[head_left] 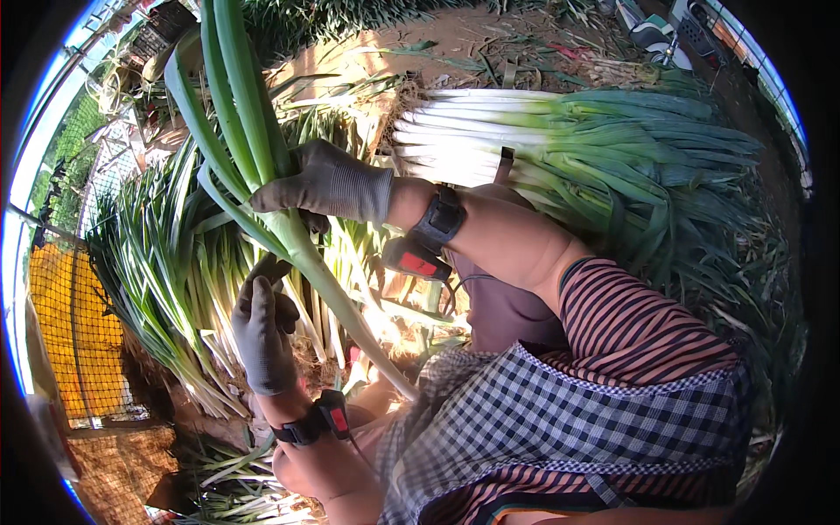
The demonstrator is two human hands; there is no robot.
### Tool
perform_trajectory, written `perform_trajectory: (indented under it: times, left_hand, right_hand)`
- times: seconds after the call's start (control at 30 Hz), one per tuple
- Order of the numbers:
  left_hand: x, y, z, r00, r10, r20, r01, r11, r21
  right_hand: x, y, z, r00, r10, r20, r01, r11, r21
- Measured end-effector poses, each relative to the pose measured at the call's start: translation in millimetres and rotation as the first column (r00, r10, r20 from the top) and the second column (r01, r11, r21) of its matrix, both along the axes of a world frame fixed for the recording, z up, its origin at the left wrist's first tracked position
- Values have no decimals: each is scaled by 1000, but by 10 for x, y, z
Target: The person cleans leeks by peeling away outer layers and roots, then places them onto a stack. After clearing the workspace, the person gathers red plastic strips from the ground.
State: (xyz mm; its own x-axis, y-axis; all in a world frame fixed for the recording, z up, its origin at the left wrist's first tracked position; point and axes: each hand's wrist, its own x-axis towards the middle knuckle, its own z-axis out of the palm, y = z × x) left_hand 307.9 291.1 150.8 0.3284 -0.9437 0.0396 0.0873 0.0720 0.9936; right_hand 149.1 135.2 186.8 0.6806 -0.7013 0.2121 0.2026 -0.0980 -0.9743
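My right hand point(319, 185), in a grey work glove, is closed round a large green onion point(302, 249) where its leaves fork from the stalk. The leaves point up and away; the pale stalk slants down to the right, its lower end against my checked apron. My left hand point(265, 337), gloved too, is just left of the stalk with fingers bent together. A dark strip shows at its fingertips, perhaps a leaf; I cannot make it out. Behind and below both hands lies a heap of untrimmed green onions point(166, 271), with dry roots and straw-coloured outer leaves.
At the far right, a pile of cleaned green onions point(560, 140) lies with white stalks to the left. Loose leaves point(232, 481) are on the ground at the lower left. Yellow netting point(74, 332) hangs along the left side. Bare soil point(455, 44) shows at the back.
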Motion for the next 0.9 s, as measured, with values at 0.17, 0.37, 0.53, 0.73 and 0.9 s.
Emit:
perform_trajectory:
  times: [0.17,0.37,0.53,0.73,0.9]
  left_hand:
    - [-162,-342,-120,986,-99,-135,107,993,48]
    - [-304,-541,-361,957,95,-273,-79,994,69]
    - [-378,-501,-534,940,322,-112,-325,946,-8]
    - [-659,160,-687,970,227,90,-233,970,64]
    - [-308,1237,-962,980,-174,-98,197,760,619]
  right_hand:
    - [24,-59,-141,997,80,-13,-78,992,99]
    - [156,-220,-427,983,-83,164,89,995,-32]
    - [198,-201,-540,900,-372,-226,306,910,-279]
    - [101,-340,-701,805,-439,-399,323,889,-326]
    - [-43,-364,-615,841,-372,-393,246,909,-335]
